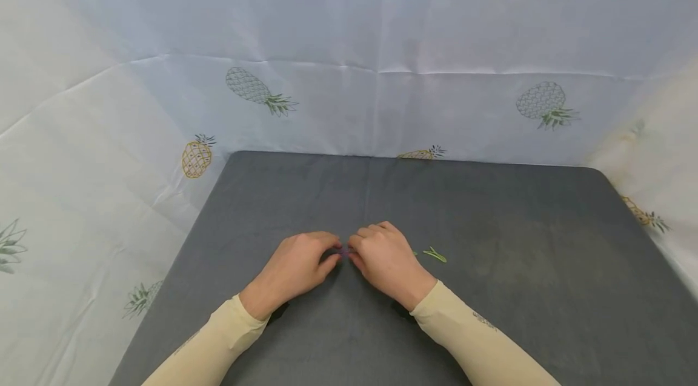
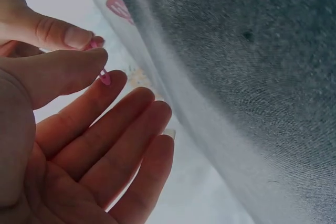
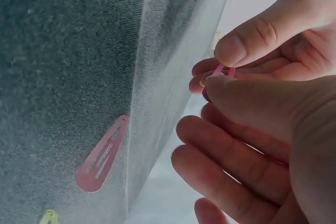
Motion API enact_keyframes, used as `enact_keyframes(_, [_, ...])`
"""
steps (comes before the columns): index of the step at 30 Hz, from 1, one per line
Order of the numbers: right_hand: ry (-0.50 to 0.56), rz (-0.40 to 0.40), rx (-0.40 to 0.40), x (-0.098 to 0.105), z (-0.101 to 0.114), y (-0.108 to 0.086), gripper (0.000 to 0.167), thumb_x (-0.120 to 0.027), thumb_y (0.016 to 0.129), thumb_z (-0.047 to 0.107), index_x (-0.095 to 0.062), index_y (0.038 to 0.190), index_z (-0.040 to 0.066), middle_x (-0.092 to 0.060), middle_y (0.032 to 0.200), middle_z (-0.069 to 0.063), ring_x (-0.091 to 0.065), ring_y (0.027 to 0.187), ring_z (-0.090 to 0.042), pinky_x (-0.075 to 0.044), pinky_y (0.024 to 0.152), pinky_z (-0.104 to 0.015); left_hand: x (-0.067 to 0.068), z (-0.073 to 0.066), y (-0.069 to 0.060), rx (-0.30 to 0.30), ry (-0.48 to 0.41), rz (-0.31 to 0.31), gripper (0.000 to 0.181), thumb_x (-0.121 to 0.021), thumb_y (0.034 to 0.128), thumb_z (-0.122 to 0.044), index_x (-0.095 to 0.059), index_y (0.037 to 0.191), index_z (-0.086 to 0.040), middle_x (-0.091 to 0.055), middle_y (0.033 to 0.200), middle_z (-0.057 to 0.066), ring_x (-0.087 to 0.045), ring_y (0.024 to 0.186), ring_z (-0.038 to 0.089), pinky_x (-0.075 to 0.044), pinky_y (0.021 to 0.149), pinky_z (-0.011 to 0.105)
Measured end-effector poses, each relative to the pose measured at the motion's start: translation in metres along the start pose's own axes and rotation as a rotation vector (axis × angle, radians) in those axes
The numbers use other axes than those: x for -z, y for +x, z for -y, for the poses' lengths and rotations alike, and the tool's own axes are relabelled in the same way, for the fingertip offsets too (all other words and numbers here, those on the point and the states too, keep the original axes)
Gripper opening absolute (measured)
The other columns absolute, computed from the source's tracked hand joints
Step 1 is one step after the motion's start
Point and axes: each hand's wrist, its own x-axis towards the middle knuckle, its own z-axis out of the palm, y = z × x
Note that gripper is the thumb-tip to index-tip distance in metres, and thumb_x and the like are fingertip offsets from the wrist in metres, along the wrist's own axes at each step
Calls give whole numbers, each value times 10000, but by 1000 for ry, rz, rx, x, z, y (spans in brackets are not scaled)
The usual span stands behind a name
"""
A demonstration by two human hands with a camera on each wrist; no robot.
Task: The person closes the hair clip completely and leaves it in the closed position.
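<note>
Between both hands is a small pink snap hair clip (image 3: 231,71), mostly covered by fingertips. My left hand (image 1: 299,263) pinches one end of it between thumb and forefinger, the other fingers extended loosely, as the left wrist view shows. From the other side my right hand (image 1: 386,262) pinches the clip with thumb and forefinger. Two thin pink strips show between the thumbs in the right wrist view. Another pink snap hair clip (image 3: 102,158) lies flat on the table near my right hand. A yellow-green clip (image 1: 434,254) lies to the right of that hand.
The dark grey cloth-covered table (image 1: 491,222) spreads around both hands. Behind it and at the sides hangs a white pineapple-print curtain (image 1: 382,107), meeting the table's far edge. Part of a yellow-green clip (image 3: 50,216) shows at the right wrist view's bottom edge.
</note>
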Motion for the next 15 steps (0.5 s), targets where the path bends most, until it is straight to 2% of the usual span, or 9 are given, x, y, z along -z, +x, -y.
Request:
enact_keyframes(8, [45,32,33,2,-1,-3,81,-871,934,254,-806,968,220,-733,854,75,-717,814,-129,-569,866,-367,4,-3,-6,8,-12,-1,99,-829,960,-203,-788,1048,-184,-789,1004,-53,-708,802,99,-594,720,315])
enact_keyframes(15, [95,29,58,2,0,-4,79,-846,945,152,-817,993,209,-723,852,69,-710,825,-115,-570,867,-363,6,-3,-9,10,-46,-12,87,-816,968,-189,-792,1050,-173,-796,1015,-35,-730,820,135,-595,720,323])
